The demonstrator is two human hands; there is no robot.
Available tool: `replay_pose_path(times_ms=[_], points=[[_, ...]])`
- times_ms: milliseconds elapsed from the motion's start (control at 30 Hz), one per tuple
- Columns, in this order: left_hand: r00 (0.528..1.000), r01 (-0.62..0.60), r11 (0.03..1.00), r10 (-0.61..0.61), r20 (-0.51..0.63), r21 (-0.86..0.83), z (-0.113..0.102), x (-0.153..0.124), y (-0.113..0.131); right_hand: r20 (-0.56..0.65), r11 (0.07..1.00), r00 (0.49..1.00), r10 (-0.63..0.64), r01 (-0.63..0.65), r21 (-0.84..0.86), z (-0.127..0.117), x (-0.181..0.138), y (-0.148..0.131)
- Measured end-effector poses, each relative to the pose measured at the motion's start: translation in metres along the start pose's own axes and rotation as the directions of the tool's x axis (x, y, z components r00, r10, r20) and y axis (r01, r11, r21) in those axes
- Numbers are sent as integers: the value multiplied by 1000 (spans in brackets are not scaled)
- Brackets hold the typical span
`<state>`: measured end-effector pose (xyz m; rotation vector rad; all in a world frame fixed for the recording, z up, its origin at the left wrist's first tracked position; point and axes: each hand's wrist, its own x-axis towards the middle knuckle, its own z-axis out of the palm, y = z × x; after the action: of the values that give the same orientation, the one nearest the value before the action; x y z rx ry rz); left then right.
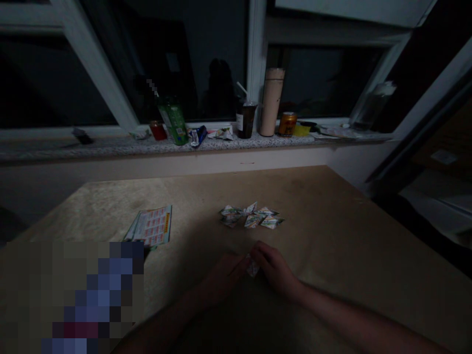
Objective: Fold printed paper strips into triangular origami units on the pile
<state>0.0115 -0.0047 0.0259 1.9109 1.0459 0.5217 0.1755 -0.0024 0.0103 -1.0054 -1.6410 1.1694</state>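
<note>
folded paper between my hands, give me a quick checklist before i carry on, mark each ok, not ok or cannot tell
1. Left hand at the folded paper: ok
2. Right hand at its other side: ok
3. Folded paper apart from the folded pieces beyond: ok
4. Printed sheets clear of both hands: ok
5. Folds crisp and even: cannot tell, fingers partly cover them
6. Bright light on the work: not ok, dim

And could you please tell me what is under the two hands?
A folded paper piece shows between the left hand and right hand, over the tabletop; they cover the rest, so its full shape is hidden.
</note>
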Motion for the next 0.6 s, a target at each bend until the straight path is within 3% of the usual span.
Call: replay_pose_path(times_ms=[167, 333, 600], points=[[999, 4, 1000, -5, -48, -27, 2, 2, 0, -46, 995, 999, -23, 18, -101, -1, -1, -1], [972, 54, 995, -72, -224, -88, 2, 3, -1, -49, 998, 999, -8, 5, -61, -1, 2, 2], [926, 46, 992, -86, -367, -115, 4, 4, -5, -11, 999, 1000, 23, -24, -29, 0, 2, 0]])
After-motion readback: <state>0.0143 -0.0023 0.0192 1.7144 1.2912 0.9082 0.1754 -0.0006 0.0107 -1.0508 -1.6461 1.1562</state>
